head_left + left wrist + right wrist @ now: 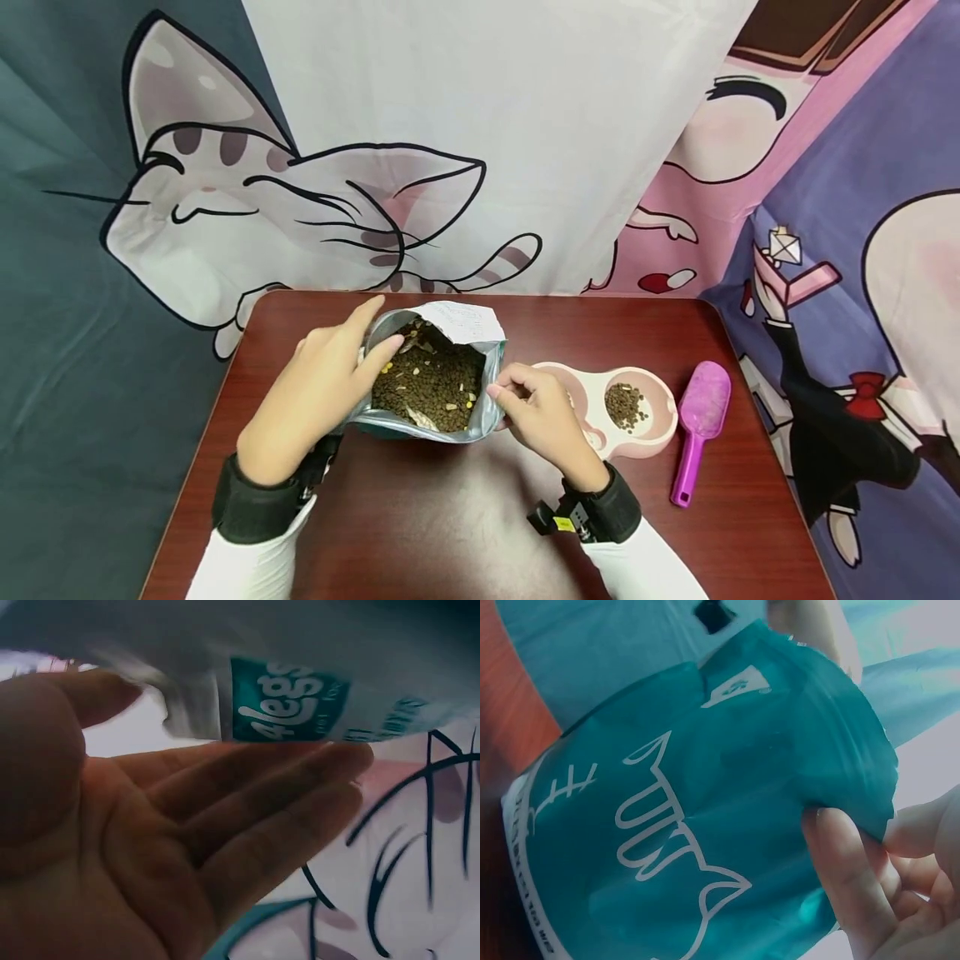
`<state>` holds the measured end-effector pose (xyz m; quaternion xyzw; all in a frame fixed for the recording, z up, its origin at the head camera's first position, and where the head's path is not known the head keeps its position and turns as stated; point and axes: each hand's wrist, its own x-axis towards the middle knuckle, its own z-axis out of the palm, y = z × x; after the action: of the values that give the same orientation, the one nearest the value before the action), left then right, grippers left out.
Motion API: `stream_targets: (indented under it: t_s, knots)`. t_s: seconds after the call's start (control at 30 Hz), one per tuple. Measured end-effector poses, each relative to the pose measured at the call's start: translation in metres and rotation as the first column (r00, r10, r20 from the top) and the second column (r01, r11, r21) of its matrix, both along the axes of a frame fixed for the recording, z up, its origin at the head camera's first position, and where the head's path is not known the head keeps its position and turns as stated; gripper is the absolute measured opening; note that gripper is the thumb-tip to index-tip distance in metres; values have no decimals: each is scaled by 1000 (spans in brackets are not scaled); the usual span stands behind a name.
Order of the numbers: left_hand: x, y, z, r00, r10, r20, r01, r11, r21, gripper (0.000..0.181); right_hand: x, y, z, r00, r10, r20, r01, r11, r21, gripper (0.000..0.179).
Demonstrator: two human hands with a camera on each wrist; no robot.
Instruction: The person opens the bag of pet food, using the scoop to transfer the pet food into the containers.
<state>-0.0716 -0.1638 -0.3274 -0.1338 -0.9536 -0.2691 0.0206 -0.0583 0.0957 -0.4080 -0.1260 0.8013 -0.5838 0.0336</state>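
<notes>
An unsealed pet food bag, teal outside and silver inside, stands on the table with brown kibble and paler bits in it. My left hand is at the bag's left side, fingers straight and thumb apart over the opening. In the left wrist view the extended fingers lie along the printed bag, thumb away from it. At the opposite side my right hand pinches the bag's top edge between thumb and finger. The right wrist view shows that grip on the teal bag.
To the right sits a pink double bowl with some kibble in its right part; my right hand partly covers the left. Beyond it lies a purple scoop. A printed cloth hangs behind the brown table.
</notes>
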Motion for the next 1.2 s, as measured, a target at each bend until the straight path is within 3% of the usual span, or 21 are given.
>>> stream_targets:
  t_s: [0.13, 0.23, 0.3, 0.43, 0.57, 0.67, 0.73, 0.8, 0.93, 1.07, 1.2]
  knots:
    - [21, -15, -12, 991, -14, 131, 1, 995, 102, 91, 1, -3, 3, 1000, 3, 10, -2, 999, -39, 14]
    - [34, -21, -27, 988, -30, 149, 7, 988, 151, 111, -2, -4, -2, 1000, 14, -7, -14, 997, -72, 15]
    - [41, -22, -39, 994, -28, 109, 8, 984, 179, 113, -4, -3, -7, 999, 28, -29, -30, 996, -82, 15]
    - [48, -20, -59, 999, -5, -51, 15, 978, 209, 102, -6, 0, -13, 997, 72, -23, -75, 990, -124, 19]
    - [50, -16, -69, 981, 26, -194, 12, 982, 191, 94, -11, 5, -11, 999, 37, 15, -33, 979, -201, 19]
    - [50, -14, -74, 963, 41, -267, 10, 982, 188, 86, -22, 9, -10, 994, -30, -103, 18, 993, -116, 23]
    - [50, -12, -76, 945, 40, -323, 30, 978, 208, 78, -32, 10, -9, 972, -30, -234, 29, 1000, -10, 40]
    - [49, -11, -79, 925, 31, -380, 65, 969, 237, 71, -42, 11, -8, 933, 25, -359, 8, 996, 91, 51]
    - [46, -8, -82, 887, 11, -461, 133, 951, 278, 59, -56, 11, -5, 850, 153, -504, -57, 978, 202, 36]
    - [43, -9, -84, 881, 7, -472, 152, 943, 296, 54, -61, 12, -3, 800, 195, -567, -71, 970, 233, 24]
    - [42, -11, -88, 884, -13, -467, 184, 929, 322, 52, -61, 15, -3, 773, 180, -609, -67, 977, 204, 21]
